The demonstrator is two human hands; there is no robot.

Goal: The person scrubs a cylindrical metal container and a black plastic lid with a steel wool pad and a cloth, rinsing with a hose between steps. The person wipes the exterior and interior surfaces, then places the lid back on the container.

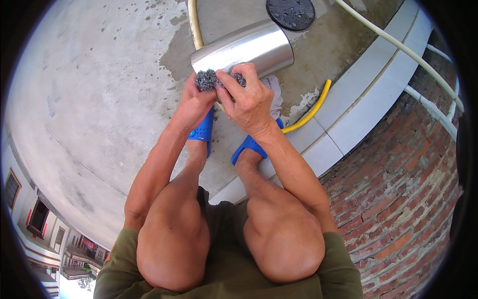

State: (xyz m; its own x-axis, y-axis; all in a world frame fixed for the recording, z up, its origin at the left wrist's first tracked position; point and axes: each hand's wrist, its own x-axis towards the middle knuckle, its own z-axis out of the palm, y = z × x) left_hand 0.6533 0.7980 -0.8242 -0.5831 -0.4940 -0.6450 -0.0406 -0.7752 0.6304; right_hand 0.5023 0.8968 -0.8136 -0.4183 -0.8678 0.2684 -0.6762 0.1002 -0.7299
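Observation:
A grey steel wool scourer (pixel 205 80) is between my two hands, in front of a brushed-metal cylinder (pixel 246 46). My left hand (pixel 196 99) holds its left part from below, thumb pointing right. The fingers of my right hand (pixel 244 93) grip the right part, where more grey strands show between them. My fingers partly hide the middle, so I cannot tell whether it is one piece or two. The cylinder lies on its side on the concrete, just beyond my hands, and my right knuckles overlap its near edge.
A black round disc (pixel 290 14) with water drops lies beyond the cylinder. A cream hose (pixel 195 24) runs behind it. A pale cloth (pixel 274 95) and a yellow hose (pixel 317 108) lie near my blue clogs (pixel 201 129). White tiled edging (pixel 336 112) borders a brick wall (pixel 396 209) at right.

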